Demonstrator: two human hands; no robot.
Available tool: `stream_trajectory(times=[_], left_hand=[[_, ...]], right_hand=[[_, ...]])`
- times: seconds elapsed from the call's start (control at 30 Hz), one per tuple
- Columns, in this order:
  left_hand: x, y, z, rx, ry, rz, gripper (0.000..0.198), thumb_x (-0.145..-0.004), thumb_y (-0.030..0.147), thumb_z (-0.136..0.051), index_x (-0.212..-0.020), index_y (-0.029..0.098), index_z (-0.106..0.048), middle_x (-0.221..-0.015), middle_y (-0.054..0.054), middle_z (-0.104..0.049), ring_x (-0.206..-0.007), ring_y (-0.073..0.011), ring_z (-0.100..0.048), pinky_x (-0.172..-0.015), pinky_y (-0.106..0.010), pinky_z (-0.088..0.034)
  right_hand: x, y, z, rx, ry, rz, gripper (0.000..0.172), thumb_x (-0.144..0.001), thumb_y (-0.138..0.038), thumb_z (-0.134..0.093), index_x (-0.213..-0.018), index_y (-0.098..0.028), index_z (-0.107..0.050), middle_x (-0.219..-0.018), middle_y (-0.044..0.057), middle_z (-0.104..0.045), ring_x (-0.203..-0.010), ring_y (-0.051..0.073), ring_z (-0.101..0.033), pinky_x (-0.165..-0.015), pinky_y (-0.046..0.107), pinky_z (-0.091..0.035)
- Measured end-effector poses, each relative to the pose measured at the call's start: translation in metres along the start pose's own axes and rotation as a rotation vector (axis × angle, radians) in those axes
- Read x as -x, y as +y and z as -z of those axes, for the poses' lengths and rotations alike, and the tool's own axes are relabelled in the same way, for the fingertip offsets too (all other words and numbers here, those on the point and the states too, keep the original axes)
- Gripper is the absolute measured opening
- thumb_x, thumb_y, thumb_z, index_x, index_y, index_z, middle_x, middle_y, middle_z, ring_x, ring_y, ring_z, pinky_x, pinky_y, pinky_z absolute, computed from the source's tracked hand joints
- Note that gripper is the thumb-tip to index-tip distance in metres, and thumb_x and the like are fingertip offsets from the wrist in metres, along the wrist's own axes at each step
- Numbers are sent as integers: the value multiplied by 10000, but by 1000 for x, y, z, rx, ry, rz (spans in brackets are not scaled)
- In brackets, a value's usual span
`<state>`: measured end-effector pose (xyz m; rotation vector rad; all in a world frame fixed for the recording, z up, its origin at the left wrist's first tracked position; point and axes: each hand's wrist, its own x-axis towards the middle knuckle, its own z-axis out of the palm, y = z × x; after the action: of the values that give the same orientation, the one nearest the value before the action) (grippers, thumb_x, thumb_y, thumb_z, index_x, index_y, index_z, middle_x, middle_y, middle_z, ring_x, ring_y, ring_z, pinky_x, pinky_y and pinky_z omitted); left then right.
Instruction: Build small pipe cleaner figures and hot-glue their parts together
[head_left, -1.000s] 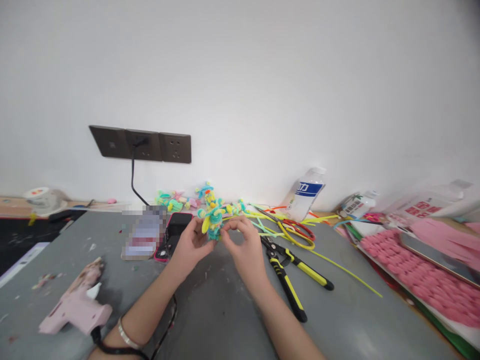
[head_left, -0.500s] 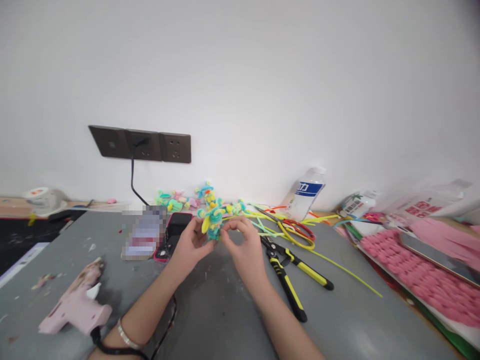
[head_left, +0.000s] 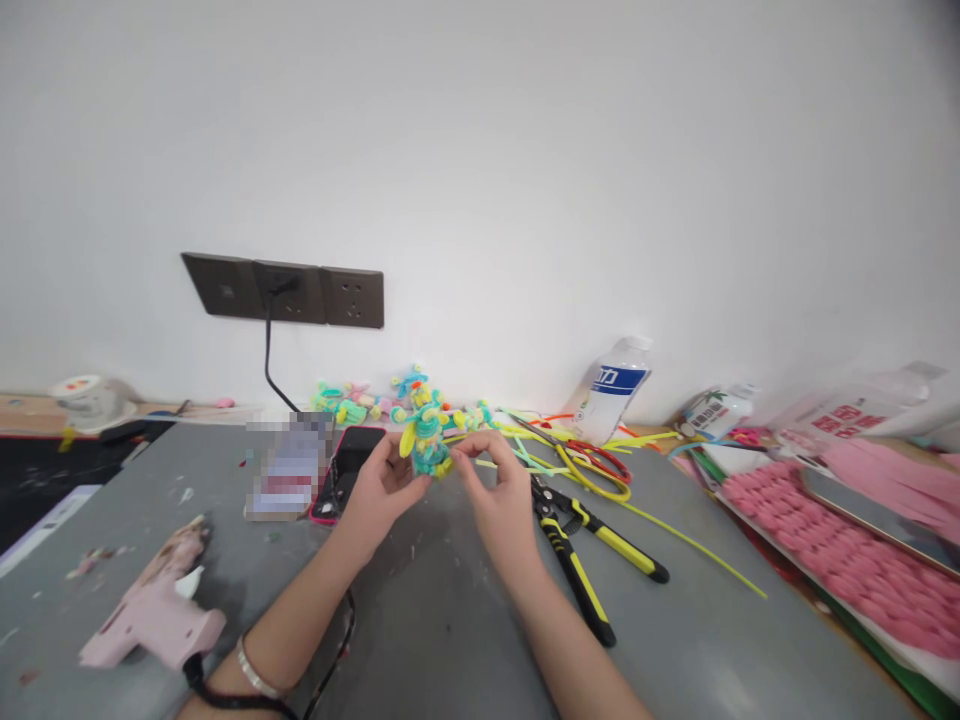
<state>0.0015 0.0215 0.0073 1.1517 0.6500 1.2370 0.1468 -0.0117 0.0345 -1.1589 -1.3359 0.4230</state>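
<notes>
A small turquoise and yellow pipe-cleaner figure (head_left: 427, 437) is held upright above the table, in the middle of the head view. My left hand (head_left: 386, 482) is closed on its left side, thumb along the lower edge. From the right, my right hand (head_left: 491, 480) pinches at the figure's lower edge, by a small yellow part; the fingertips cover the exact contact. Behind the figure, more fuzzy pipe-cleaner pieces (head_left: 352, 402) lie along the wall. Loose yellow and green pipe cleaners (head_left: 694, 540) spread to the right, with red-handled scissors (head_left: 600, 458) among them.
Yellow-black pliers (head_left: 574, 545) lie open right of my right forearm. A pink glue gun (head_left: 154, 615) with a black cord rests at left. Two phones (head_left: 289, 470) lie beyond my left hand. A bottle (head_left: 611, 390) and a pink woven piece (head_left: 847, 560) are at right.
The figure has turned slightly in my left hand, and a yellow part now shows at its lower right. My right fingertips have shifted a little to the right.
</notes>
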Motion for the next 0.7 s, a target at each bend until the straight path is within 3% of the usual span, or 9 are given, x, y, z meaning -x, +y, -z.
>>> stream_trajectory(times=[0.23, 0.43, 0.7], left_hand=[[0, -1, 1, 0, -3, -13, 342, -690, 184, -804, -971, 199, -610, -977, -27, -660, -960, -175, -631, -850, -246, -490], [-1, 2, -1, -10, -5, -24, 336, -676, 153, -805, -951, 212, -622, -939, 0, -648, -931, -152, -624, -850, -233, -484], [-1, 3, -1, -16, -22, -25, 342, -666, 130, -791, -948, 205, -614, -930, 5, -642, -920, -140, -625, -870, -231, -482]], right_hand=[[0, 4, -1, 21, -32, 10, 90, -839, -207, -596, -751, -230, -597, -802, 18, -618, -820, 215, -576, -786, 351, -427], [3, 3, -4, 100, -51, 18, 114, -839, -219, -596, -726, -238, -595, -806, 19, -640, -884, 234, -592, -901, 405, -393], [2, 3, -4, 104, -49, -11, 115, -809, -202, -599, -699, -236, -598, -801, 23, -650, -928, 247, -601, -901, 400, -395]])
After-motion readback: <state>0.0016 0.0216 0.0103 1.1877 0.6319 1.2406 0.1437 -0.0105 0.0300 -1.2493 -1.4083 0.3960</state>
